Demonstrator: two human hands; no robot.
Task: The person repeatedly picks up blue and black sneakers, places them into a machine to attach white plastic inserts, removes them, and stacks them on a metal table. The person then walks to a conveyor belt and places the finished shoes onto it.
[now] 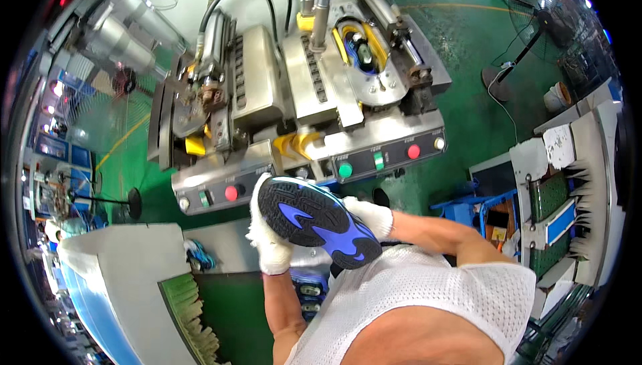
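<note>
A sneaker (317, 221) is up in front of me with its sole turned toward the view, black tread with purple-blue patches. My left hand (269, 248), in a white knit glove, is closed round its wider left end. The white-gloved right hand (372, 216) grips the far side of the shoe, and its fingertips are hidden behind the sole. Just beyond the shoe stands a metal pressing machine (257, 84) with two stations. In its right station sits another shoe (364, 51), blue and dark, between yellow pads.
Green button (345, 170) and red button (414, 152) sit on the machine's front panel. At left is a grey conveyor housing (137, 251) with a bristle curtain and a shoe beside it. A bristled conveyor (552, 224) stands at right. A floor fan (535, 37) is at back right.
</note>
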